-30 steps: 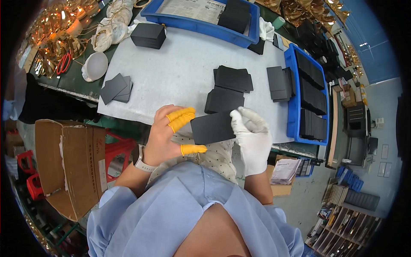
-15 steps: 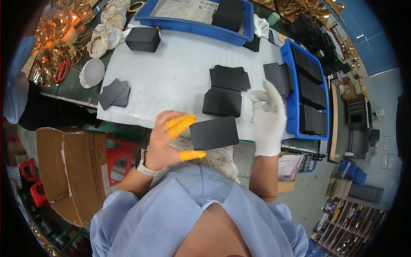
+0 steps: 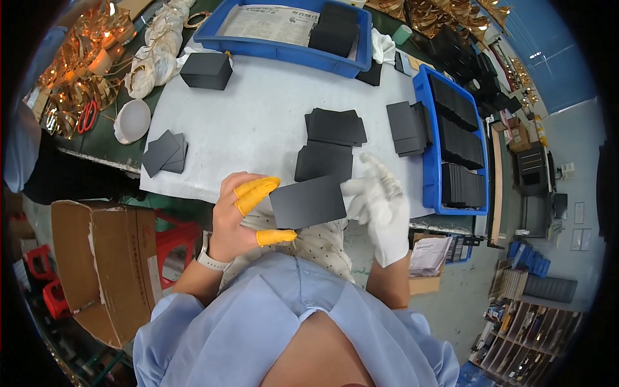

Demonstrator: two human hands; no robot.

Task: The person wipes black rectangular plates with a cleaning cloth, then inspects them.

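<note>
My left hand point(image 3: 242, 213), with yellow finger covers on the thumb and some fingers, grips a thin black rectangular card point(image 3: 309, 202) by its left edge. White-gloved, my right hand point(image 3: 382, 216) is beside the card's right edge with its fingers apart; whether a fingertip touches the card I cannot tell. Just beyond the card lie two piles of similar black cards, a nearer pile point(image 3: 324, 161) and a farther pile point(image 3: 335, 126), on the white cloth point(image 3: 251, 109). More cards point(image 3: 406, 129) lean against the blue tray at the right.
A blue tray point(image 3: 428, 187) filled with black cards stands on the right. Another blue tray point(image 3: 277, 50) holds newspaper and black cards at the back. A black block point(image 3: 206, 71) and a few loose cards point(image 3: 161, 153) lie leftward. An open cardboard box point(image 3: 132, 271) stands below the table's left.
My right hand has come down and leftward from above the cloth to the card's right edge. The left hand still grips the card; the whole view has shifted slightly.
</note>
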